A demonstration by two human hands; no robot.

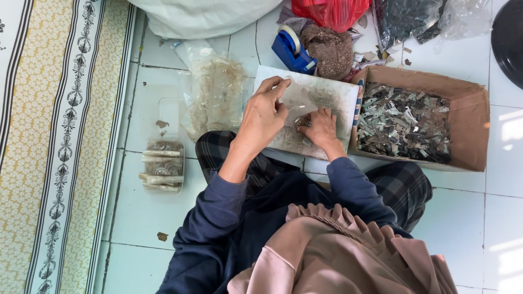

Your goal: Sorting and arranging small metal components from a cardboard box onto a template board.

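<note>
A: Where do the hands lie?
B: Both lie over the white board (332, 95) on the lap. The left hand (264, 117) hovers with fingers loosely curled, pinching a clear plastic bag (298, 100); the right hand (321, 128) presses flat on the board, over small metal pieces.
A: And nearby?
B: A cardboard box (468, 109) of metal pieces stands just right; a blue tape dispenser (291, 51) lies beyond.

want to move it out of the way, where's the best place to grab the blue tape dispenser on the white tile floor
Probably by the solid blue body of the blue tape dispenser, pinched across its two flat sides from above. It stands upright with the tape roll on top, and the brown patterned cloth bundle crowds its right side, so come from the open left.
</note>
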